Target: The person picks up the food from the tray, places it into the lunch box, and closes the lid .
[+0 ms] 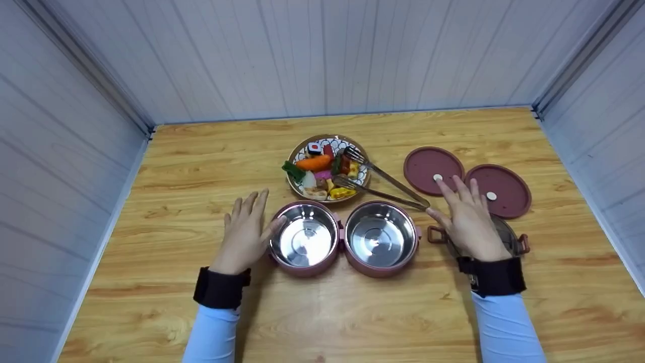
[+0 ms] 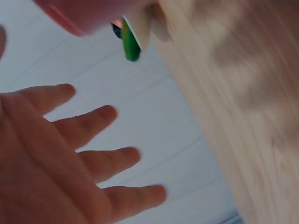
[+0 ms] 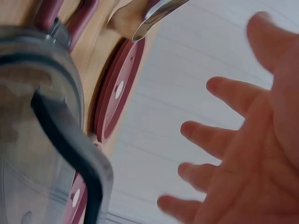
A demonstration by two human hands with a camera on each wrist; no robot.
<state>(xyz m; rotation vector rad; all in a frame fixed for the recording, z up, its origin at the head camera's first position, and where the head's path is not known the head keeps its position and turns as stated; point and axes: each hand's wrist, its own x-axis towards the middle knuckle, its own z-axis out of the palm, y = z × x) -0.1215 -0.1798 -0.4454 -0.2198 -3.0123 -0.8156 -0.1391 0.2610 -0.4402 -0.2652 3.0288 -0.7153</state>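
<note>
My left hand point(image 1: 243, 236) hovers with spread fingers just left of a round steel-lined container point(image 1: 306, 236), its thumb overlapping the rim in the head view. In the left wrist view the palm and fingers point(image 2: 84, 135) hold nothing. A second matching container point(image 1: 381, 237) stands right beside the first, and shiny metal shows inside both. My right hand point(image 1: 468, 222), fingers spread and holding nothing, is over a small pot with a glass lid point(image 1: 505, 233), partly hiding it. That lid's dark handle point(image 3: 74, 149) looms close in the right wrist view.
Behind the containers, a patterned plate point(image 1: 291, 189) bears several toy foods, including a carrot point(image 1: 313, 163). Metal tongs point(image 1: 393, 182) lean from it onto the table. Two maroon lids point(image 1: 428, 166) point(image 1: 509, 194) lie at the right. White panels point(image 1: 322, 60) wall the table's back and sides.
</note>
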